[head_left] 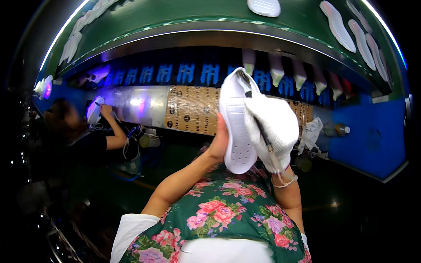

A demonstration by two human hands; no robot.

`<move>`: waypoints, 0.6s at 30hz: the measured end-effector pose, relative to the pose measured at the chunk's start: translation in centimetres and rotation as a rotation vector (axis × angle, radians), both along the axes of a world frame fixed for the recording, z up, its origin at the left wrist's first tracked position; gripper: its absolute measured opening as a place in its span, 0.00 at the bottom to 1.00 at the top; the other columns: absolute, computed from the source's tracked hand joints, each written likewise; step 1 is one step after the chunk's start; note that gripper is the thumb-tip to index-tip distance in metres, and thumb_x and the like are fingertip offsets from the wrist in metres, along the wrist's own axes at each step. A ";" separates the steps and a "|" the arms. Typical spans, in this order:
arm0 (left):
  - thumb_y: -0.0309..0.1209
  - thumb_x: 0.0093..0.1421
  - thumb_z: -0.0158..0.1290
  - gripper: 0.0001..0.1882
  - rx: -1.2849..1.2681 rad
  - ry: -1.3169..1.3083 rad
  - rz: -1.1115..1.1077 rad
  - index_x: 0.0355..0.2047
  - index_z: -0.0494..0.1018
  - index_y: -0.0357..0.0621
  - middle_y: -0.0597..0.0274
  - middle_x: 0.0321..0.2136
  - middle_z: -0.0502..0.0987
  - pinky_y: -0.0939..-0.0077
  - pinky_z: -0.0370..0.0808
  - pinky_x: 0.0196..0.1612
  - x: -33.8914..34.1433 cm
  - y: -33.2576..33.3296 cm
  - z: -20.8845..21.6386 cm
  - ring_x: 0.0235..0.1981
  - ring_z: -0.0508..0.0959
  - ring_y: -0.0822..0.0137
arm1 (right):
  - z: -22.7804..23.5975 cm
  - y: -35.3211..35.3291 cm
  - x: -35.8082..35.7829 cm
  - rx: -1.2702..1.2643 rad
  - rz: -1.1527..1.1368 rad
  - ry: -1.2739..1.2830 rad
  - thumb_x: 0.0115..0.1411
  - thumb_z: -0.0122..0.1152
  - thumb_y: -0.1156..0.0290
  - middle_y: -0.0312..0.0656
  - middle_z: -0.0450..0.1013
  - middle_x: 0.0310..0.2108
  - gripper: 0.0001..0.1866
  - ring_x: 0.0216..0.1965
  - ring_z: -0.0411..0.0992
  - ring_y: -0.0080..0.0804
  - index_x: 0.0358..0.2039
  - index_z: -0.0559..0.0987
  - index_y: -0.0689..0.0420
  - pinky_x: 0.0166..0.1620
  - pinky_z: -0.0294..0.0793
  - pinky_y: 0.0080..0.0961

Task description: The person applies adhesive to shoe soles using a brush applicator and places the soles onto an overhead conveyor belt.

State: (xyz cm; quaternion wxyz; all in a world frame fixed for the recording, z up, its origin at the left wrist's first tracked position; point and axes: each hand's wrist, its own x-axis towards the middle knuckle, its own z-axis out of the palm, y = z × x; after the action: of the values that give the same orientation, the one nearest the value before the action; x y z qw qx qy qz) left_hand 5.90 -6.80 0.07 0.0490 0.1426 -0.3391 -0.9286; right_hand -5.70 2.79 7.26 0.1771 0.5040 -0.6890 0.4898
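Note:
Upright before me stands a white shoe sole with a raised rim and small holes in its lower end. My left hand, bare, grips the sole by its left edge. A white knitted glove covers my right hand; it is closed round a thin brush with a dark handle. The brush tip meets the sole's inside near the top end. A pale tube runs from the brush down along my right wrist, where a light band sits. The gloved fingers hide much of the brush.
Brown printed paper covers part of the metal bench ahead. Behind it runs a row of blue holders, with pale shoe parts hanging at right. More soles lie on the green belt above. A co-worker handles a sole at left.

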 end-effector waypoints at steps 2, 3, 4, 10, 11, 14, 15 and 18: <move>0.76 0.60 0.18 0.55 -0.106 -0.088 -0.077 0.72 0.47 0.45 0.52 0.67 0.60 0.59 0.61 0.69 0.0 -0.4 0.0 0.67 0.63 0.55 | 0.1 0.2 1.2 0.094 0.044 0.002 0.48 0.69 0.79 0.44 0.81 0.37 0.18 0.38 0.79 0.43 0.42 0.85 0.55 0.43 0.78 0.34; 0.72 0.63 0.19 0.50 -0.049 -0.048 -0.087 0.70 0.52 0.46 0.55 0.65 0.64 0.63 0.64 0.67 0.3 -1.0 -0.8 0.65 0.66 0.60 | 0.1 0.1 1.7 0.121 0.113 -0.014 0.48 0.70 0.78 0.42 0.81 0.37 0.18 0.38 0.80 0.42 0.42 0.85 0.54 0.43 0.78 0.35; 0.72 0.63 0.19 0.50 -0.014 -0.089 -0.049 0.70 0.51 0.46 0.54 0.65 0.63 0.62 0.65 0.66 0.3 -1.3 -0.9 0.64 0.66 0.59 | 0.5 -0.1 2.3 0.099 0.160 -0.117 0.48 0.71 0.79 0.42 0.81 0.37 0.17 0.36 0.80 0.41 0.41 0.85 0.55 0.43 0.78 0.33; 0.75 0.60 0.19 0.53 0.011 0.023 0.004 0.67 0.55 0.45 0.49 0.48 0.75 0.59 0.80 0.47 1.4 -2.2 -1.1 0.43 0.79 0.56 | -1.4 -0.8 1.4 -0.166 0.073 -0.336 0.49 0.70 0.82 0.44 0.80 0.36 0.13 0.34 0.78 0.37 0.37 0.83 0.59 0.39 0.77 0.29; 0.74 0.60 0.19 0.52 -0.007 0.004 0.050 0.68 0.54 0.46 0.50 0.54 0.72 0.59 0.76 0.54 1.3 -2.2 -1.1 0.51 0.76 0.56 | -0.6 -0.9 1.4 -0.063 0.116 -0.186 0.49 0.70 0.81 0.44 0.80 0.35 0.15 0.35 0.78 0.39 0.39 0.83 0.58 0.39 0.77 0.31; 0.72 0.62 0.19 0.50 0.014 0.038 -0.009 0.72 0.48 0.48 0.55 0.67 0.60 0.60 0.62 0.69 1.5 -3.6 -1.2 0.67 0.62 0.58 | 0.0 -1.5 2.9 0.038 0.273 -0.118 0.47 0.72 0.79 0.43 0.80 0.34 0.16 0.34 0.78 0.41 0.40 0.84 0.56 0.39 0.77 0.32; 0.73 0.62 0.20 0.51 -0.020 0.082 -0.007 0.72 0.45 0.48 0.54 0.67 0.59 0.59 0.60 0.70 1.7 -4.1 -1.3 0.68 0.60 0.57 | 0.0 -1.4 3.1 0.021 0.315 -0.274 0.48 0.72 0.80 0.42 0.80 0.33 0.14 0.34 0.79 0.39 0.37 0.85 0.56 0.39 0.78 0.30; 0.76 0.59 0.16 0.54 0.011 0.062 0.026 0.65 0.57 0.43 0.47 0.46 0.76 0.56 0.81 0.43 1.9 -4.3 -1.7 0.40 0.81 0.53 | -0.9 -1.7 1.9 -0.103 0.225 -0.468 0.50 0.70 0.82 0.44 0.81 0.34 0.10 0.34 0.80 0.34 0.34 0.83 0.60 0.39 0.78 0.28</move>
State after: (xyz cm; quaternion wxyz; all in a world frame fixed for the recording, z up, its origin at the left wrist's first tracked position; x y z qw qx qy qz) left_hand 7.77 -11.13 -1.63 0.0710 0.1183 -0.3303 -0.9338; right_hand -3.77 1.12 6.36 -0.0173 0.4408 -0.6249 0.6441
